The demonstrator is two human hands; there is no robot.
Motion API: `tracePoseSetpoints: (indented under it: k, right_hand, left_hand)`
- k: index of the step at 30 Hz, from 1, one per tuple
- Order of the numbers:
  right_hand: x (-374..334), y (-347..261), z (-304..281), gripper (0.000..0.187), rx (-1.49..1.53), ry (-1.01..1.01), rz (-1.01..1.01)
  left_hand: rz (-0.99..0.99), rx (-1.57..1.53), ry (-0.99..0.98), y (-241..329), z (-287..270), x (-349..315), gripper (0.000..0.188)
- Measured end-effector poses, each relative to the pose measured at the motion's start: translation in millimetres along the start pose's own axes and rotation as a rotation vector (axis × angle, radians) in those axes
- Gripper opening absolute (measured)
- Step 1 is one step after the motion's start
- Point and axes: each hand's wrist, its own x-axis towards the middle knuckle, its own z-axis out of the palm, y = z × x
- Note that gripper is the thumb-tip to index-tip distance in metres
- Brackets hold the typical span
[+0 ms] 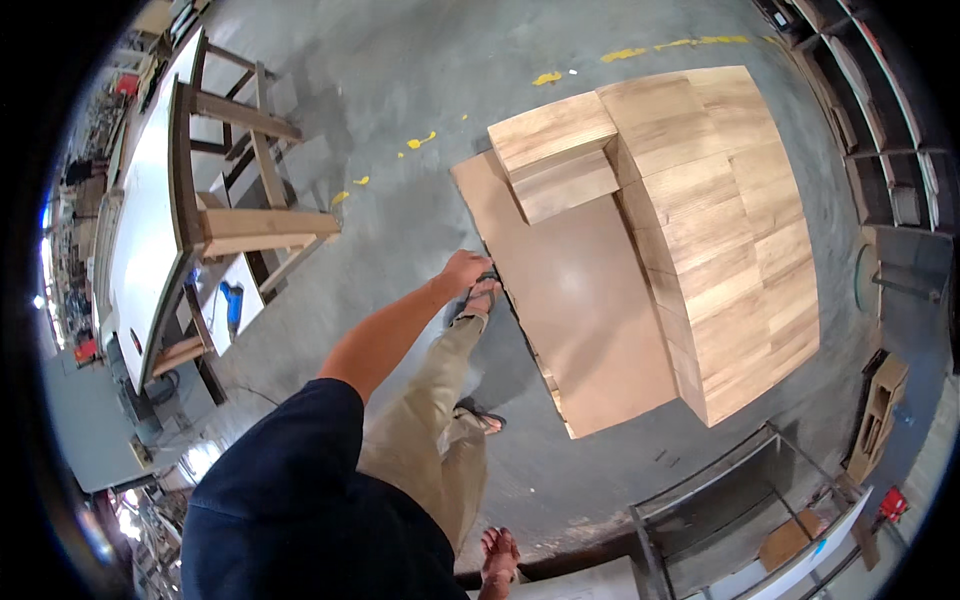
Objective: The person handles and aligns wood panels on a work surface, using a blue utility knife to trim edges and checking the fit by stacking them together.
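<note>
A brown cardboard sheet lies flat on the floor before me, its near left edge ragged. My left hand reaches down to that edge, fingers closed on it just above my sandalled foot. On the sheet's far and right sides rest wood-grain boxes, packed together in a block. One smaller wood-grain box juts out at the far left, showing a recessed front. Low in the view, my right hand hangs near a pale surface with its fingers slightly apart, holding nothing visible.
To the left stands a white-topped table with wooden legs; a blue power tool lies on its lower shelf. A metal frame stands at the lower right. Shelving lines the far right. Worn yellow marks cross the grey floor.
</note>
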Motion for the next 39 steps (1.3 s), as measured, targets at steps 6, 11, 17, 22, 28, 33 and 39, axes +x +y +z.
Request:
tracePoseSetpoints:
  k: [6, 11, 17, 22, 28, 33, 39]
  right_hand:
    - [89.7, 16.3, 4.5, 0.03, -0.24, -0.178, -0.097]
    - [112.8, -112.4, 320.0, 0.023, -0.282, -0.431, -0.386]
    - [168.1, -227.9, 611.0, 0.021, -0.279, -0.555, -0.654]
    - [148.2, -256.4, 697.6, 0.024, -0.356, -0.497, -0.573]
    - [162.4, -230.8, 718.0, 0.018, -0.038, -0.445, -0.552]
    - [178.4, -226.3, 717.8, 0.015, -0.026, -0.437, -0.602]
    - [175.4, -236.0, 709.2, 0.018, -0.029, -0.417, -0.636]
  left_hand:
    - [0.512, 0.457, 0.698, 85.3, -87.8, 88.5, 0.063]
    - [0.568, 0.667, 0.543, 172.8, -137.7, 138.8, 0.057]
    - [0.404, 0.535, 0.051, 212.5, -148.1, 177.5, 0.042]
    - [0.324, 0.605, 0.138, 207.7, -165.8, 175.5, 0.037]
    - [0.282, 0.492, 0.117, 205.6, -170.9, 186.6, 0.038]
    - [0.259, 0.513, 0.097, 212.5, -165.3, 182.7, 0.035]
    - [0.244, 0.576, 0.078, 220.6, -157.8, 183.9, 0.037]
